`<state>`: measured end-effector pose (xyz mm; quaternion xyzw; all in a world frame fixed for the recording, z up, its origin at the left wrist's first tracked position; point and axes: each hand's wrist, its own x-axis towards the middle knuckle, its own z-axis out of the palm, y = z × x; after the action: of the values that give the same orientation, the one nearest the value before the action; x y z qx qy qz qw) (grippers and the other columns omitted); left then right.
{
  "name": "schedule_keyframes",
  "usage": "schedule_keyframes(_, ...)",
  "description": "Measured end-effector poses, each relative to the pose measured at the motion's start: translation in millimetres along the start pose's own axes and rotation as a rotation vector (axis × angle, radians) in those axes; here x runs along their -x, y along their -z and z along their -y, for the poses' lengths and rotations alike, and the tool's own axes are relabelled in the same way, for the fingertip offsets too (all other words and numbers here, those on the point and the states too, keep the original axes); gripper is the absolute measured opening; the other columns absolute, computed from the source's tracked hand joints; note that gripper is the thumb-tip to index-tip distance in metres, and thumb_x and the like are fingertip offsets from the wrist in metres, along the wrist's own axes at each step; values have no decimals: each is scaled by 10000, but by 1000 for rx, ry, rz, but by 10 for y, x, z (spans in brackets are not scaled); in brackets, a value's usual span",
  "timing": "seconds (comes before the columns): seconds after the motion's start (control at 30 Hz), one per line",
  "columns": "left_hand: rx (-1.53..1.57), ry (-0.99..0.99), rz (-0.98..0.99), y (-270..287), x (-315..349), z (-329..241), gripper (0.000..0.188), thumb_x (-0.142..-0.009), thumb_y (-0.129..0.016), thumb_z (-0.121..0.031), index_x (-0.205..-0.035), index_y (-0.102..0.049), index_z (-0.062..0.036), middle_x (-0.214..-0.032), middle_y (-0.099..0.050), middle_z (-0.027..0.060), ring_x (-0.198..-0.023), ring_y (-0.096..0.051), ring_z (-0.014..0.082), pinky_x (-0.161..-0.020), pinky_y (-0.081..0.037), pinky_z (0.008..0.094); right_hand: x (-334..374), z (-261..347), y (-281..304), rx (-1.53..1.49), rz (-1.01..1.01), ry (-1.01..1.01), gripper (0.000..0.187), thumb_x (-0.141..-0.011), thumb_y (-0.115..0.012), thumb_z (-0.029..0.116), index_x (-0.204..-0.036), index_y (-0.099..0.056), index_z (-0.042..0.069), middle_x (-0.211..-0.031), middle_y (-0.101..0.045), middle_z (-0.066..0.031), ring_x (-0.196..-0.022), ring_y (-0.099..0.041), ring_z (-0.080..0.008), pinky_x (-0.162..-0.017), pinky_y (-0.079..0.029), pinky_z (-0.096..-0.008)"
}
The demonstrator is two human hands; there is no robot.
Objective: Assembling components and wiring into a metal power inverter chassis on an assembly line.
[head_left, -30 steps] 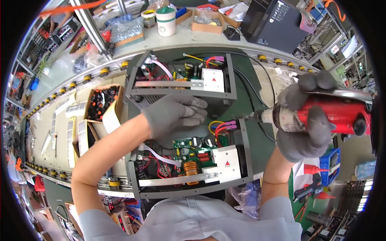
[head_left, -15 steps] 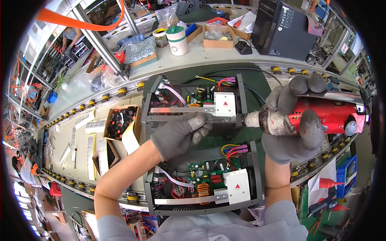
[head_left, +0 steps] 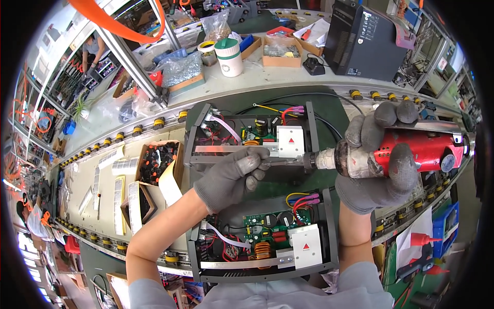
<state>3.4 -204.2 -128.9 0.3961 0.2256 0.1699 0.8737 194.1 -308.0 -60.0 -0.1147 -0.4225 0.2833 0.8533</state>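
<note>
My gloved right hand (head_left: 378, 149) is wrapped round a red power screwdriver (head_left: 424, 149) with a metal lever, held level with its nose pointing left. From the chuck a thin driver bit (head_left: 289, 161) reaches across to my gloved left hand (head_left: 234, 172), whose thumb and fingers pinch its end. Whether a screw sits at that tip is hidden by the fingers. Both hands hover over the near edge of the far open metal chassis (head_left: 312, 121), which holds a circuit board and a white plate with a red triangle. Closer to me lies a similar open chassis (head_left: 329, 232), untouched.
A roller conveyor (head_left: 159, 122) curves around the work area. Left stand a carton of black and orange parts (head_left: 179, 167) and label strips (head_left: 119, 201). Behind are a white-green cup (head_left: 230, 64), a carton of small parts (head_left: 281, 61) and a black computer tower (head_left: 355, 44).
The view has shifted a little, so the chassis and bench appear slightly lower and to the right. Both hands keep the same hold on the screwdriver and its bit.
</note>
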Motion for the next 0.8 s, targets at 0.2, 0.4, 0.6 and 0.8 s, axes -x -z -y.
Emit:
schedule_keyframes(0.2, 142, 60, 110, 116, 28, 22, 325, -873, -618, -397, -975, -553, -95, -784, -509, -25, -648, -429, 36, -532, -359, 165, 0, -8, -30, -49, 29, -26, 463, -729, -652, 149, -1128, -436, 60, -1000, -520, -89, -653, -485, -121, -670, -428, -292)
schedule_keyframes(0.4, 57, 42, 145, 139, 29, 45, 361, -870, -608, -433, -922, -550, -80, -701, -476, -33, -569, -390, 44, -512, -325, 168, 28, -41, -69, -36, 82, -33, 483, -728, -646, 145, -1155, -436, 59, -1013, -520, -88, -671, -509, -124, -681, -445, -295)
schedule_keyframes(0.6, 2, 14, 70, 82, 39, 39, 378, -877, -597, -446, -921, -554, -73, -701, -484, -26, -547, -386, 47, -502, -326, 174, 46, -86, -54, -7, 59, 0, 483, -734, -650, 144, -1168, -460, 48, -1031, -552, -107, -656, -518, -123, -618, -452, -299)
schedule_keyframes(0.8, -173, -7, 0, 38, 12, -59, 387, -902, -571, -432, -938, -577, -47, -730, -529, -16, -609, -463, 55, -514, -377, 185, 70, -103, -101, 131, 56, 40, 490, -729, -661, 149, -1181, -500, 48, -1038, -582, -124, -527, -439, -100, -512, -421, -257)
